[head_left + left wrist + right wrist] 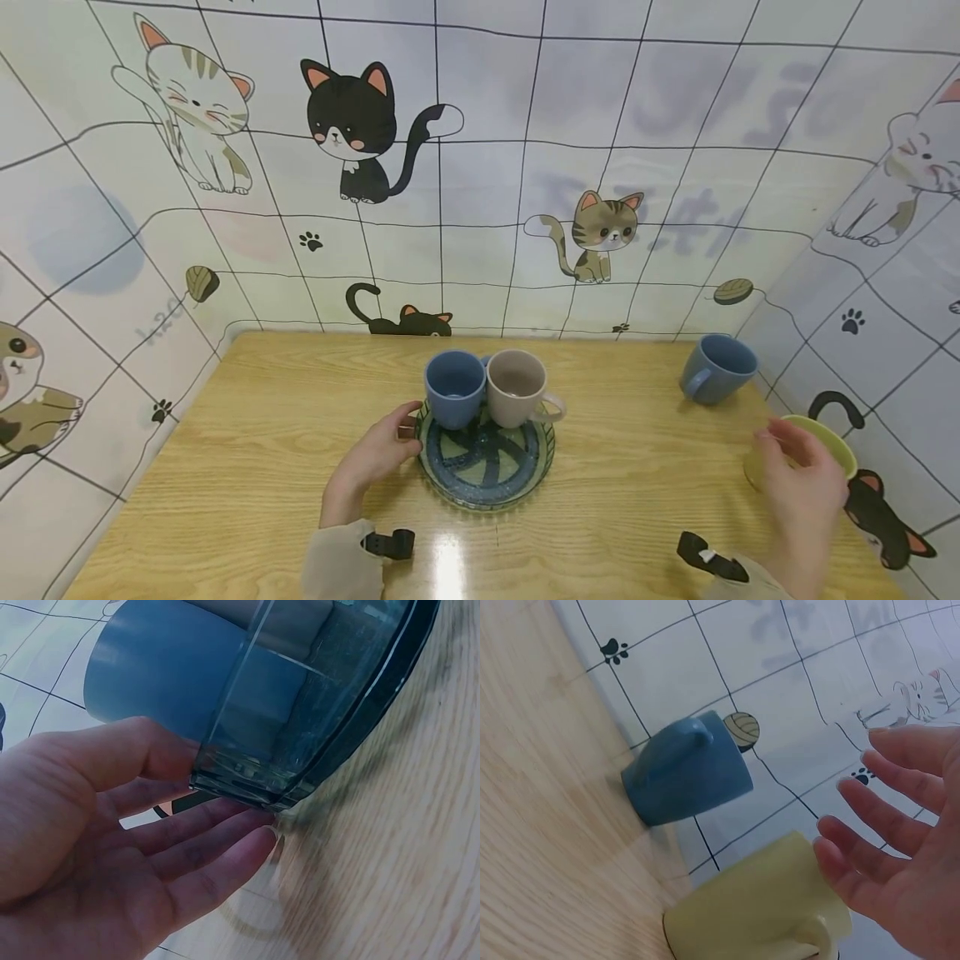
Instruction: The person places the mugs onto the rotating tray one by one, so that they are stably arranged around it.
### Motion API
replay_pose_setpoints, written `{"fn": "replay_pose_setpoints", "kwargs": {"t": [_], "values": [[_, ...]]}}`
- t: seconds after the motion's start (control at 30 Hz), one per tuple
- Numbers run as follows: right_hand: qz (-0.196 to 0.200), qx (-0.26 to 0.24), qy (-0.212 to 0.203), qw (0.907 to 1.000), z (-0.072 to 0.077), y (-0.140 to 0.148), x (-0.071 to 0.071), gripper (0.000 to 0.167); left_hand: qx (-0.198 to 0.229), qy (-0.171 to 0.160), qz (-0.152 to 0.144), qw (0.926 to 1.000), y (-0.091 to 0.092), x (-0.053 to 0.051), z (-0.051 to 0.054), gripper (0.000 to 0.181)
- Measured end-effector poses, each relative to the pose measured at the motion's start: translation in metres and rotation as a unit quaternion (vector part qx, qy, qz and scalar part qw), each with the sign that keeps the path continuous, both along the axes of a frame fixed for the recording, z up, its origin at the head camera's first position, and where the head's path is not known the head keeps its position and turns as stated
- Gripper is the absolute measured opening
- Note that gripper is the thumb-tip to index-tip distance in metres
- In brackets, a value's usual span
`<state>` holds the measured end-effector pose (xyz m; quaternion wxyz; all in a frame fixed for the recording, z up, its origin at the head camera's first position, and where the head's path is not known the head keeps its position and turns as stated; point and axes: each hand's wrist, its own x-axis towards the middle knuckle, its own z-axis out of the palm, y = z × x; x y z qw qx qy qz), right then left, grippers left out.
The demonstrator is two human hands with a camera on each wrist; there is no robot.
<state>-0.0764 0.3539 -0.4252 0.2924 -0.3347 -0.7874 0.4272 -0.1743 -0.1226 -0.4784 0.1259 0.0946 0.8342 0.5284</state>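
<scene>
Two mugs, one blue (455, 390) and one beige (516, 390), stand upright at the back of a round, patterned glass tray (487, 492). My left hand (380, 446) is at the tray's left edge. The left wrist view shows the thumb against the clear wall and the other fingers (232, 866) along its underside, pinching the rim. Over on the right, my right hand (802, 479) hovers by a yellow mug (836, 442) and partly hides it. Its fingers (889, 814) are spread, loosely bent and hold nothing. Whether a fingertip touches the yellow mug I cannot tell.
A second blue mug (718, 371) stands upright at the table's back right corner, behind the yellow one. The wooden table (615, 475) meets walls (487, 183) covered with a cat-print sheet at the back and sides.
</scene>
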Motion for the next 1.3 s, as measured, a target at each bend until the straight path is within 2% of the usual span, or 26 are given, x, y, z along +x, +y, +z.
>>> {"fn": "replay_pose_setpoints", "kwargs": {"t": [0.13,0.23,0.37,0.47,0.63,0.73,0.83,0.93,1.0,1.1,1.17,1.3], "values": [[-0.045,-0.009,0.009,0.9989,-0.001,0.009,0.006,0.036,0.007,-0.002,0.0,1.0,0.001,0.001,0.0,0.065],[-0.077,-0.033,0.014,0.9964,-0.001,0.016,0.012,0.033,0.009,-0.004,-0.001,1.0,0.002,0.0,0.0,0.065],[-0.118,-0.073,0.007,0.9903,-0.003,0.025,0.019,0.029,0.004,-0.004,0.0,1.0,0.003,-0.001,0.0,0.064],[-0.132,-0.074,-0.004,0.9885,-0.006,0.029,0.023,0.024,-0.003,-0.002,0.002,1.0,0.004,-0.002,0.0,0.062],[-0.131,-0.079,0.014,0.9881,-0.012,0.033,0.028,0.028,-0.011,0.002,0.006,0.9999,0.003,-0.002,-0.002,0.058],[-0.128,-0.099,0.019,0.9866,-0.015,0.035,0.03,0.031,-0.018,0.011,0.009,0.9997,0.002,-0.002,-0.003,0.055],[-0.113,-0.137,-0.015,0.9841,-0.017,0.039,0.033,0.029,-0.025,0.019,0.012,0.9994,0.001,-0.003,-0.005,0.053],[-0.08,-0.195,-0.065,0.9752,-0.018,0.043,0.034,0.029,-0.025,0.023,0.015,0.9993,0.0,-0.003,-0.005,0.052],[-0.064,-0.214,-0.106,0.969,-0.018,0.046,0.034,0.03,-0.027,0.025,0.018,0.9992,0.0,-0.003,-0.005,0.051],[-0.051,-0.23,-0.136,0.9622,-0.021,0.048,0.034,0.038,-0.029,0.026,0.02,0.9991,-0.001,-0.002,-0.005,0.05],[-0.049,-0.231,-0.146,0.9607,-0.023,0.049,0.035,0.044,-0.031,0.026,0.021,0.9989,-0.002,-0.002,-0.005,0.05],[-0.049,-0.241,-0.136,0.9596,-0.025,0.049,0.034,0.05,-0.031,0.029,0.021,0.9989,-0.003,-0.003,-0.005,0.049]]}}
